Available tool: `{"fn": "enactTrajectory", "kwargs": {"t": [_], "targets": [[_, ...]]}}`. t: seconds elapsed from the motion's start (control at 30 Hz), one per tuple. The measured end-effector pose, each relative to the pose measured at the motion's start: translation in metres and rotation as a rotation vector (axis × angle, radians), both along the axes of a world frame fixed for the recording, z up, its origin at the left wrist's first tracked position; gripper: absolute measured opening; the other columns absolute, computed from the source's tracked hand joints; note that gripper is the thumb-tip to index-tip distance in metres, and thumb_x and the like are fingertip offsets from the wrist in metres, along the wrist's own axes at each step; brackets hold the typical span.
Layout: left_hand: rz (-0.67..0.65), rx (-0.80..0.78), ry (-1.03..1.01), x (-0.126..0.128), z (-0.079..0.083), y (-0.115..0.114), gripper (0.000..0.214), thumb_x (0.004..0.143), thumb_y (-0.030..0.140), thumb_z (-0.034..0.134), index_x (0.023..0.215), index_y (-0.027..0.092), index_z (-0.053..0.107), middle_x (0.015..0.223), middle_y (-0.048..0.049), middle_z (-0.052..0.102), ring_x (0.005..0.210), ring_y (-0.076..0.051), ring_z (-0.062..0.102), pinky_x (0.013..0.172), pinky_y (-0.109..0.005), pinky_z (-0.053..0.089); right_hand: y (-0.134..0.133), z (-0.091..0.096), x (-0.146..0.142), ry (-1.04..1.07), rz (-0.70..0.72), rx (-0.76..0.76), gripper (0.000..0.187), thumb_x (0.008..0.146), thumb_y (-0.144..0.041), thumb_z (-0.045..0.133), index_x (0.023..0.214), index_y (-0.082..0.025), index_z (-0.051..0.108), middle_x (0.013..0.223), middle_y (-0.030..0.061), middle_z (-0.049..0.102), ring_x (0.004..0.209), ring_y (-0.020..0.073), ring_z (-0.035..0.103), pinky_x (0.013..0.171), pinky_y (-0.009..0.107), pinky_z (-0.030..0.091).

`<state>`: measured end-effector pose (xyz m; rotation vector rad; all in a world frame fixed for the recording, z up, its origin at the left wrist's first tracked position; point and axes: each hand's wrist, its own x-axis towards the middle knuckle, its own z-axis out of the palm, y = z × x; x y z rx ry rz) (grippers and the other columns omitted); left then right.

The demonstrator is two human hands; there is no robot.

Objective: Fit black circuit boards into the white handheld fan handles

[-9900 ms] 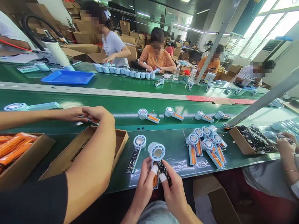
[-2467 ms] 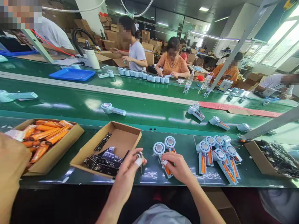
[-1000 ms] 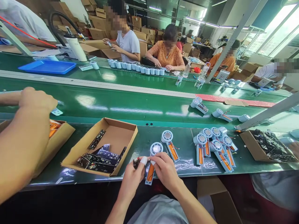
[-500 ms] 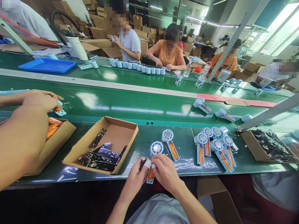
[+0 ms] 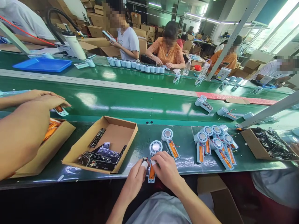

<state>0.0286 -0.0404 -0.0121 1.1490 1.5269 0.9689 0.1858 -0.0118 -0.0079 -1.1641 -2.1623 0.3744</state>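
A light-blue fan body (image 5: 155, 147) lies in front of me, its round head away from me and its open handle holding an orange battery. My left hand (image 5: 136, 175) is closed on a small dark circuit board (image 5: 145, 159), mostly covered by the white-tipped thumb. On the other side of the handle, my right hand (image 5: 166, 165) pinches with covered fingertips close to the board; whatever is in that pinch is hidden. Just beyond lies a second fan body (image 5: 167, 134) with a battery and thin red wires.
A shallow cardboard box (image 5: 126, 130) of circuit boards stands left, with a box of orange batteries (image 5: 67, 127) under a co-worker's arms (image 5: 25, 124). Several fan bodies (image 5: 217, 143) are heaped right, near a box of black parts (image 5: 249, 143). A green conveyor (image 5: 130, 102) runs behind.
My left hand and the circuit board have tilted slightly beside the handle; my right hand has shifted a little. At left, the co-worker's hands have moved right with a fan part.
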Motion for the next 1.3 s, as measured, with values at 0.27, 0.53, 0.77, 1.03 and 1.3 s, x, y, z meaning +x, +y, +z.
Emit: {"fn": "enactTrajectory", "kwargs": {"t": [0.27,0.53,0.77,1.03,1.3], "targets": [[-0.117,0.19,0.262,0.0,0.008,0.002,0.03,0.09,0.037,0.04,0.066,0.025,0.053,0.06,-0.0007,0.058,0.057,-0.02,0.055,0.056,-0.03,0.044,0.001,0.0,-0.005,-0.11,0.001,0.07,0.017,0.093,-0.008,0.053,0.095,-0.02,0.064,0.089,0.0054,0.069,0.076,0.0208,0.058,0.068,0.031,0.047],[-0.127,0.365,0.421,0.005,-0.002,-0.001,0.029,0.095,0.031,0.036,0.071,0.027,0.051,0.069,-0.0039,0.063,0.064,-0.022,0.062,0.058,-0.032,0.047,-0.001,-0.001,-0.008,-0.179,-0.006,0.083,0.018,0.096,-0.009,0.051,0.089,-0.021,0.063,0.084,0.0054,0.066,0.073,0.0201,0.058,0.066,0.03,0.047],[-0.276,0.424,0.437,-0.008,-0.007,0.003,0.028,0.098,0.026,0.034,0.08,0.025,0.056,0.074,-0.0035,0.064,0.067,-0.021,0.063,0.062,-0.031,0.05,0.005,0.002,0.002,-0.005,0.036,-0.085,0.018,0.098,-0.014,0.054,0.102,-0.022,0.069,0.094,0.0053,0.072,0.084,0.019,0.067,0.074,0.028,0.053],[-0.386,0.397,0.356,-0.019,-0.009,0.009,0.029,0.098,0.027,0.038,0.083,0.024,0.063,0.081,-0.0051,0.067,0.074,-0.021,0.064,0.068,-0.031,0.053,0.016,0.014,0.017,0.099,0.223,-0.19,0.017,0.098,-0.014,0.058,0.104,-0.02,0.072,0.094,0.0062,0.074,0.089,0.0191,0.069,0.081,0.028,0.054],[-0.402,0.368,0.303,-0.013,-0.007,0.01,0.031,0.098,0.028,0.037,0.082,0.023,0.062,0.082,-0.0071,0.069,0.079,-0.023,0.067,0.071,-0.033,0.055,0.008,0.016,0.02,0.163,0.133,-0.21,0.019,0.094,-0.016,0.062,0.11,-0.022,0.07,0.105,0.0075,0.073,0.096,0.0211,0.067,0.084,0.032,0.055]]}}
